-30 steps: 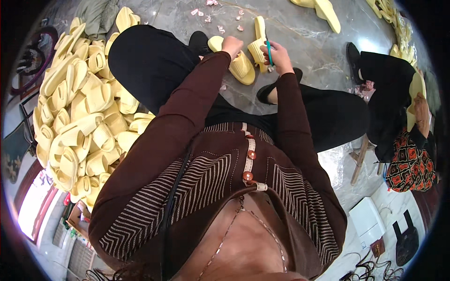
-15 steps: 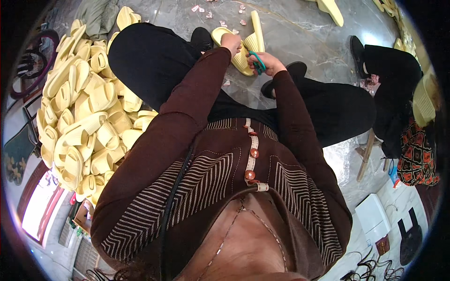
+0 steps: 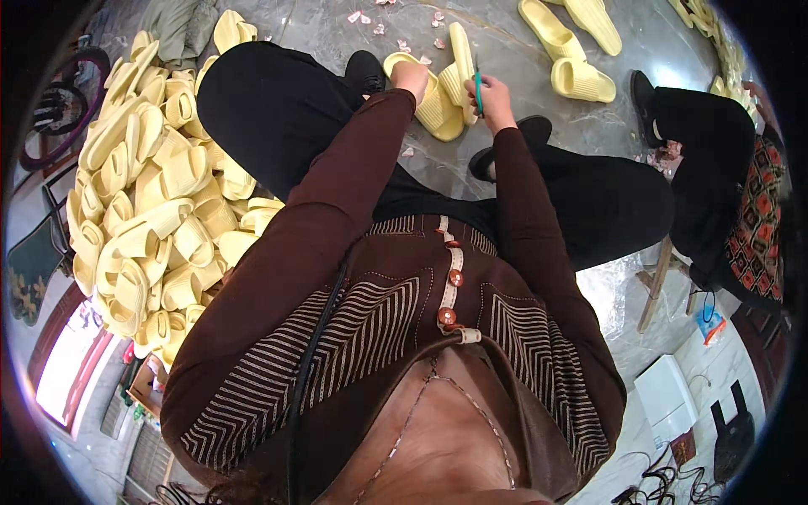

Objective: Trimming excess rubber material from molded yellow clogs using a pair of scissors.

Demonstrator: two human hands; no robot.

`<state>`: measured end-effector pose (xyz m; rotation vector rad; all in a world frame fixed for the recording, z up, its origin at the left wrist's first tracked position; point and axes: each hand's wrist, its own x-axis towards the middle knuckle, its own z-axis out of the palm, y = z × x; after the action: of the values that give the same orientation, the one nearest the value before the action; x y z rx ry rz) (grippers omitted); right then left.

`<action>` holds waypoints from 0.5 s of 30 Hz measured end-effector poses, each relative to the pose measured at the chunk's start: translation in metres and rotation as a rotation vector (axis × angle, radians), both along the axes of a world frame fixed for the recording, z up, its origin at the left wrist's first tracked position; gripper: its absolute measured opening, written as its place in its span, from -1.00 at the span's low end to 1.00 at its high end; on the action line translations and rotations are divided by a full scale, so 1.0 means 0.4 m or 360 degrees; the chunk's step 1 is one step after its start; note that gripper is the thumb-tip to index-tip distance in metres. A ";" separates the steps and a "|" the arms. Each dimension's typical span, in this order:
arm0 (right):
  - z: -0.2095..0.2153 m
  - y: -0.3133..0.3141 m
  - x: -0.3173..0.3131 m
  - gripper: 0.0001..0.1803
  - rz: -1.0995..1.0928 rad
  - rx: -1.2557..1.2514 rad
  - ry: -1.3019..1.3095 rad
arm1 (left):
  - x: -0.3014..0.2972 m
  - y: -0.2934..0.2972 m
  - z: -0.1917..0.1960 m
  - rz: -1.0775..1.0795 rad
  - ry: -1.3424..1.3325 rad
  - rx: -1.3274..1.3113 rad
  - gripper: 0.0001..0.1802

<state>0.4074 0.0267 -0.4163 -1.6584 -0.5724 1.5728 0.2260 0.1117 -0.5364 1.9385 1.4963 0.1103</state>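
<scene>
My left hand (image 3: 411, 77) grips a pale yellow foam slipper (image 3: 438, 105) held in front of my knees, above the grey floor. My right hand (image 3: 491, 98) is closed around a small teal-handled tool (image 3: 477, 88) whose tip rests against the slipper's upright strap (image 3: 461, 50). Both brown sleeves reach forward over my black trousers.
A big heap of yellow slippers (image 3: 151, 210) lies at my left. Three more slippers (image 3: 572, 42) rest on the floor ahead, with pink scraps (image 3: 396, 29) nearby. Another seated person in black (image 3: 715, 160) is at my right beside a wooden stool (image 3: 661, 278).
The slipper and both hands stay together in front of my knees; the right hand with the tool has shifted slightly along the strap.
</scene>
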 end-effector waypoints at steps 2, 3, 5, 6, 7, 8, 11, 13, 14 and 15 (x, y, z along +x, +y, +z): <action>-0.062 -0.046 0.067 -0.78 -0.0282 -0.0015 -0.0214 | 0.112 -0.022 0.056 0.0304 -0.0395 -0.0078 -0.87; -0.079 -0.067 0.101 -0.79 -0.0427 -0.0015 -0.0319 | 0.182 -0.022 0.132 0.0639 -0.0749 -0.0132 -0.85; -0.097 -0.079 0.127 -0.78 -0.0516 0.0004 -0.0295 | 0.252 0.008 0.289 0.1015 -0.1279 -0.0047 -0.84; -0.100 -0.083 0.137 -0.76 -0.0599 0.0027 -0.0265 | 0.278 0.027 0.365 0.1019 -0.1474 0.0073 -0.84; -0.105 -0.082 0.137 -0.75 -0.0667 0.0056 -0.0226 | 0.276 0.047 0.444 0.0947 -0.1583 0.0172 -0.84; -0.125 -0.085 0.140 -0.75 -0.0665 0.0055 -0.0225 | 0.269 0.072 0.520 0.0873 -0.1695 0.0266 -0.85; -0.169 -0.081 0.143 -0.69 -0.0673 0.0163 -0.0405 | 0.221 0.172 0.605 0.0938 -0.1336 -0.0474 -0.44; -0.162 -0.097 0.140 -0.63 -0.0463 0.0067 -0.0756 | 0.248 0.173 0.614 0.0979 -0.1178 0.1090 -0.62; -0.144 -0.095 0.120 -0.56 -0.0224 -0.0004 -0.1087 | 0.242 0.177 0.622 0.0956 -0.1002 0.1890 -0.69; -0.126 -0.099 0.106 -0.50 0.0011 -0.0078 -0.1421 | 0.232 0.232 0.475 0.0968 -0.0995 0.1904 -0.69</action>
<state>0.4498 -0.0128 -0.4666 -2.3676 -0.9770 0.7753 0.3189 0.2046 -0.3463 1.7718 1.6088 2.0469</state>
